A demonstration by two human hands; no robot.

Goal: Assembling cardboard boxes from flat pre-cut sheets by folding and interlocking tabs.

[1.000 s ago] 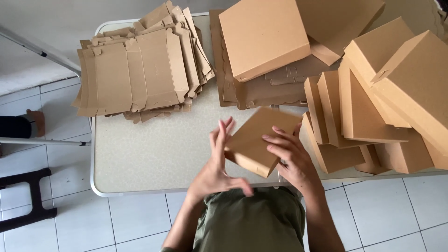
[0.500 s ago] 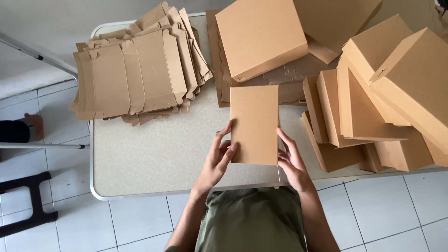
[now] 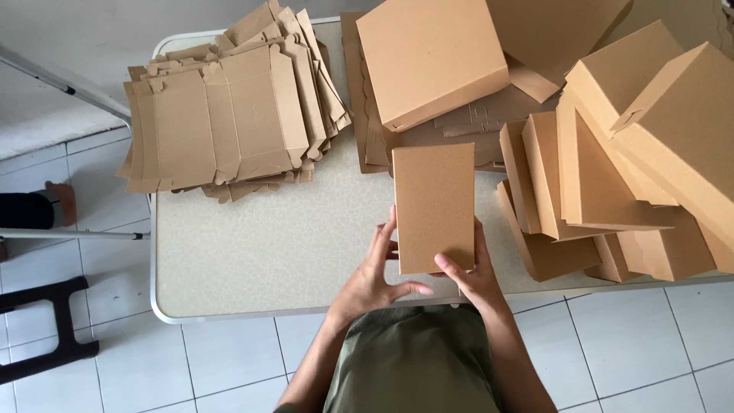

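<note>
both hands are on the small closed box [image 3: 433, 206], a flat brown cardboard carton held long side away from the body, over the near edge of the surface [image 3: 252, 252]. the left hand [image 3: 372, 275] cups the lower left edge, fingers [image 3: 386, 237] running up the side, thumb stretched across under the near end. the right hand [image 3: 470, 271] pinches the lower right corner, thumb on the top face, fingers wrapped around the right edge. so both hands are closed on the box, a light steadying grip rather than a squeeze.

by the look of it the box is fully folded and shut, and this is the step of squaring it up or carrying it off. it seems ready to join the finished ones: a row of small boxes standing on edge [image 3: 550, 183] sits just to the right, with bigger made-up boxes [image 3: 657, 130] leaning behind. setting it there would call for a turn onto its edge and a short sweep right.

to the left, well apart, lies the fanned stack of flat unfolded blanks [image 3: 222, 122]. a large closed box [image 3: 432, 57] rests on more flat sheets just beyond. forearms come in close and bent, elbows tucked by the olive shirt [image 3: 413, 359].
</note>
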